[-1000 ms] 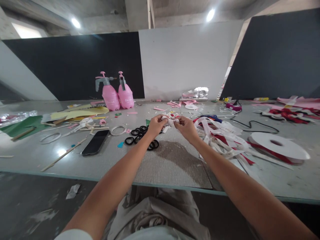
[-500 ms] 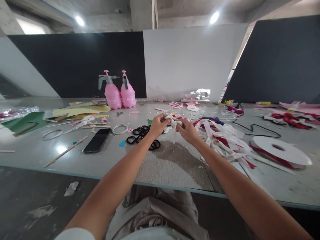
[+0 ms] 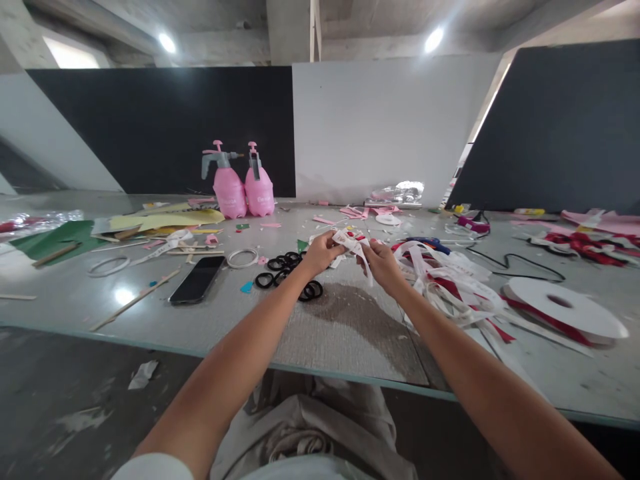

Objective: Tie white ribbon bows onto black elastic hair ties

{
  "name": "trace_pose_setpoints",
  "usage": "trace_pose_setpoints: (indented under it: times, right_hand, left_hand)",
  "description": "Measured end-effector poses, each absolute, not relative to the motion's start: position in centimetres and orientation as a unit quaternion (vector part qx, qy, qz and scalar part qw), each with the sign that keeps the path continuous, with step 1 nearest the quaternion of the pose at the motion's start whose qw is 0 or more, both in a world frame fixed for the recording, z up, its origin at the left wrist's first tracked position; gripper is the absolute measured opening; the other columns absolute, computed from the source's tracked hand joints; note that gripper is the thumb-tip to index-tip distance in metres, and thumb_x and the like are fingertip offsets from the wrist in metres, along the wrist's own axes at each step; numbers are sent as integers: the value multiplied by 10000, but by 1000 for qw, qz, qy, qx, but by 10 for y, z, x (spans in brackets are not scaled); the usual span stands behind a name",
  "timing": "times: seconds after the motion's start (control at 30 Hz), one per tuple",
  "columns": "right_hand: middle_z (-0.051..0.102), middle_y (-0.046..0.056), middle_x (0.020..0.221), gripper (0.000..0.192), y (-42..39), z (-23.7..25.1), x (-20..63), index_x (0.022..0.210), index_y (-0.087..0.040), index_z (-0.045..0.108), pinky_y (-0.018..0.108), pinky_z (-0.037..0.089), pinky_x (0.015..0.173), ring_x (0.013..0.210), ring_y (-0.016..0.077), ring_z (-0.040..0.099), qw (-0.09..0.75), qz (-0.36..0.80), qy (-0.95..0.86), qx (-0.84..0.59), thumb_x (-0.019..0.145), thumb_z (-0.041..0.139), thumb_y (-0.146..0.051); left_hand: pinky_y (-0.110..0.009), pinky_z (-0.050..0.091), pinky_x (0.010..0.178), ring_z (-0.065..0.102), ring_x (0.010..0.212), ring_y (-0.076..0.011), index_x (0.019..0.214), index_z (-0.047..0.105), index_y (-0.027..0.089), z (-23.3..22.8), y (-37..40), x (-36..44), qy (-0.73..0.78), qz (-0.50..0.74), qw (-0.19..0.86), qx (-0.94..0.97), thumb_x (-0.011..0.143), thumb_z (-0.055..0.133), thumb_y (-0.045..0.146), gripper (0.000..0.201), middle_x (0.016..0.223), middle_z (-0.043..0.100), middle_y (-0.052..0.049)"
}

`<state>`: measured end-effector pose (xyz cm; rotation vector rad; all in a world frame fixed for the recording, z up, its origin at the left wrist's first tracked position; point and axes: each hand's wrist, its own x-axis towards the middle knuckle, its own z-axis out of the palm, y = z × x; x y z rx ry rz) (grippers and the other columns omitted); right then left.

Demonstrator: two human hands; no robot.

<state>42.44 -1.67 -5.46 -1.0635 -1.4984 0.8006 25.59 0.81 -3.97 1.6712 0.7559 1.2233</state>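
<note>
Both hands meet over the middle of the table around a looped white ribbon (image 3: 351,241) with red marks on it. My left hand (image 3: 323,252) pinches its left side between thumb and fingers. On the right side, my right hand (image 3: 381,261) has its fingers closed on the same ribbon, and a short white tail hangs down between the hands. Several black hair ties (image 3: 283,267) lie just left of my left hand. To the right of my right hand is a heap of white and red ribbons (image 3: 450,283).
A ribbon spool (image 3: 530,293) lies at the right. Left of the hair ties are a phone (image 3: 197,280) and a white ring (image 3: 243,258). Two pink spray bottles (image 3: 230,193) stand at the back. A blue-handled tool (image 3: 427,245) lies behind the ribbons. Paper scraps and sticks litter the table.
The white ribbon has been turned between my fingers, so its loops now face up and its tail hangs toward the right. The whole view has shifted slightly.
</note>
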Motion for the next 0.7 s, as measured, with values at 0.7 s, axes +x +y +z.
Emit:
trace_pose_setpoints:
  times: [0.7]
  right_hand:
    - [478,-53,481,353,-19,-53,423,644,-177,541,206,370,357,371,67,403,566,489,-531,-399,687,730,-471]
  left_hand:
    - [-230,437,700,604,741,-134,1083,538,183,-42,10,254,320,541,377,680,714,679,237,399,849,670,-24]
